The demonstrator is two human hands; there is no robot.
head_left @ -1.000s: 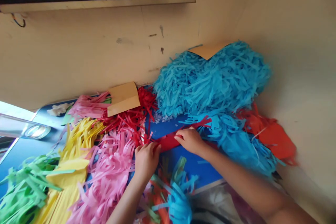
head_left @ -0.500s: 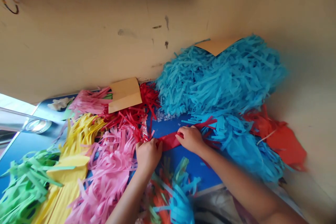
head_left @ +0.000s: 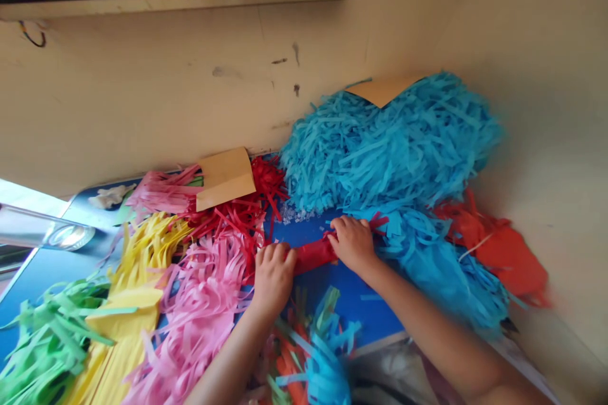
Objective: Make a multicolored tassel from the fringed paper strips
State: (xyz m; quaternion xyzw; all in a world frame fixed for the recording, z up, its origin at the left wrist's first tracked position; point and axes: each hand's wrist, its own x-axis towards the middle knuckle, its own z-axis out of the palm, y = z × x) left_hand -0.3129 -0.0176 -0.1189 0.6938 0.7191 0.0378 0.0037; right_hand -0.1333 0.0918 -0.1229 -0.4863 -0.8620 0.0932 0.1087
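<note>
Between my two hands stretches a red fringed tissue paper strip (head_left: 313, 257), bunched or rolled in the middle, low over the blue tabletop (head_left: 338, 294). My left hand (head_left: 274, 273) is closed over its left end, beside the pink fringed tissue (head_left: 209, 304). Its right end is in the grip of my right hand (head_left: 352, 242), with loose red fringe poking out past the fingers. My fingertips are partly hidden from above. A blue tissue tassel (head_left: 327, 361) lies just below my hands, among orange and green strips.
A big heap of blue fringed tissue (head_left: 394, 145) rests against the wall, with red-orange tissue (head_left: 510, 259) to its right. Yellow tissue (head_left: 126, 342), green tissue (head_left: 45, 335), a brown card (head_left: 225, 178) and a drinking glass (head_left: 71, 234) are on the left. A shelf (head_left: 190, 1) juts out above.
The view has tilted up slightly. Both hands stay on the red tissue paper; the fingers have shifted over it, and its middle looks narrower and more rolled up.
</note>
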